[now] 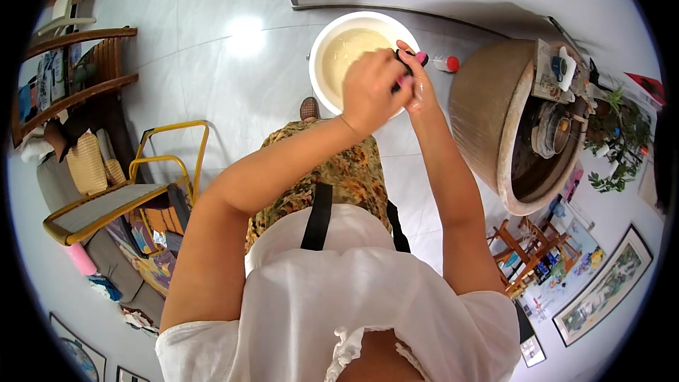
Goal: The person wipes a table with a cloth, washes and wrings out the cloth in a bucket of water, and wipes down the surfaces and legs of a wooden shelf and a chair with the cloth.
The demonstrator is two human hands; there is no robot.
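Observation:
A black item with bright pink parts [421,58] is held between my hands, over the right side of a white basin [316,74]; I cannot make out what kind of thing it is. Pale yellowish, cloudy liquid [339,64] fills the lower part of the basin. My right hand [422,90], wet and shiny at the palm, is closed on the item. My left hand [369,88] is curled against it from the left, slightly blurred, and its fingers hide part of the item.
A red-capped container [445,64] lies right of the basin, near a large brown ceramic vat [481,106]. To the left stands a yellow-framed chair [163,127], with a wooden rack [106,64] behind. A wall edge [396,14] runs just beyond the basin.

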